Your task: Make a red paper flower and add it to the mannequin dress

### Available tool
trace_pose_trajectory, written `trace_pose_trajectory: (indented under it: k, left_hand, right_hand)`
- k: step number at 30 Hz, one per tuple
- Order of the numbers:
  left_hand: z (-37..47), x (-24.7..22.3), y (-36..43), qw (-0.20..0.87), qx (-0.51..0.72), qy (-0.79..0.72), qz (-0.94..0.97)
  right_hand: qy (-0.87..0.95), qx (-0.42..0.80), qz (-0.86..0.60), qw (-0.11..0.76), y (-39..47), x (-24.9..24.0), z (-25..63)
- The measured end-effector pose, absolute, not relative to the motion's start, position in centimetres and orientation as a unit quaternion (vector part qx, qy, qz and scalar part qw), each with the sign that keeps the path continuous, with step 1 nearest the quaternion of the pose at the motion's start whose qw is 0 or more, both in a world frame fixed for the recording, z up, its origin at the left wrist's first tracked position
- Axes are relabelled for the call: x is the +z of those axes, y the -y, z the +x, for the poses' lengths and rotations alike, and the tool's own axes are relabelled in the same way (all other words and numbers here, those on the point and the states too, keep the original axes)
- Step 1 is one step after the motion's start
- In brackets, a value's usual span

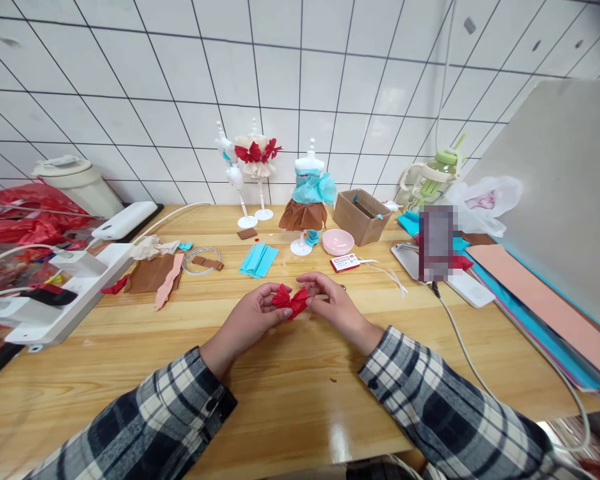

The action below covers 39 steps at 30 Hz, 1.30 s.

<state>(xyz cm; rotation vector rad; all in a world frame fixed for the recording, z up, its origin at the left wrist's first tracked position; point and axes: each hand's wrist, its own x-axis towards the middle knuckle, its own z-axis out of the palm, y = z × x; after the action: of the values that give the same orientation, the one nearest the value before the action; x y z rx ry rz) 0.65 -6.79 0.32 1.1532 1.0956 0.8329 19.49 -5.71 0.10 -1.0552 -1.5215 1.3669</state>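
Observation:
Between my two hands is a red crepe-paper bow [291,300], held just above the wooden table. My left hand [255,310] pinches its left side between thumb and fingers. On the other side, the thumb and fingers of my right hand [333,303] close on the bow's right wing. Beyond the hands lie folded light-blue paper pieces [259,260] and a pink bowl [338,241]. A small white mannequin [309,161] wears a blue paper top and a brown paper skirt [303,215]. Behind it to the left, another mannequin carries red bows [256,152] on cream paper.
A cardboard box [363,217] and a red-and-white small box [345,263] stand beyond my right hand. Brown paper [147,275], a tape roll [195,253] and a power strip [85,293] lie left. Paper sheets [545,287], a phone [436,243] and a cable [460,333] occupy the right.

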Motion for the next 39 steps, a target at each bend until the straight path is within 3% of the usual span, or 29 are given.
trace_pose_trajectory:
  k: [10, 19, 39]
  left_hand:
    - [1.4, 0.8, 8.0, 0.600, 0.323, -0.464, 0.567]
    - [1.1, 1.1, 7.4, 0.535, 0.385, -0.524, 0.539]
    - [0.9, 1.2, 7.2, 0.571, 0.386, -0.500, 0.524]
  right_hand:
    - [0.672, 0.451, -0.489, 0.325, 6.2, 0.2, 18.8]
    - [0.566, 0.511, -0.500, 0.411, 5.9, -0.5, 18.7]
    - [0.591, 0.495, -0.473, 0.426, 6.0, -0.4, 18.6]
